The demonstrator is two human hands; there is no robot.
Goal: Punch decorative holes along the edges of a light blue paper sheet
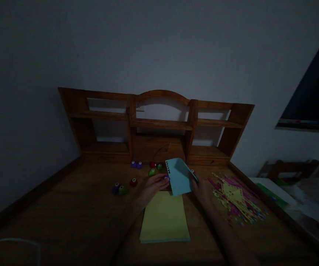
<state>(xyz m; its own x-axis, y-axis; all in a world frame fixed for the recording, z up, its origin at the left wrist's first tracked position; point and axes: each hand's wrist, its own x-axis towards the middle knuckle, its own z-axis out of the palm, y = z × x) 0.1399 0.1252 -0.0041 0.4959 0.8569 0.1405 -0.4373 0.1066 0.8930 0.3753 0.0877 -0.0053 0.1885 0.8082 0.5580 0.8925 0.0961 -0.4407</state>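
A light blue paper sheet [179, 176] with a row of punched holes along its left edge is held up over the wooden desk [73, 218]. My left hand [155, 185] pinches its left edge, fingers closed. My right hand [201, 186] grips the right side, where a small paper punch [193, 172] seems to sit on the sheet's edge. A stack of yellow paper [165, 218] lies flat just below both hands.
Several small coloured craft punches [133, 182] are scattered left of the hands. A pile of punched paper strips [235, 199] lies to the right. A wooden hutch with shelves [159, 123] stands at the desk's back. A white cable [10, 242] curls at the near left.
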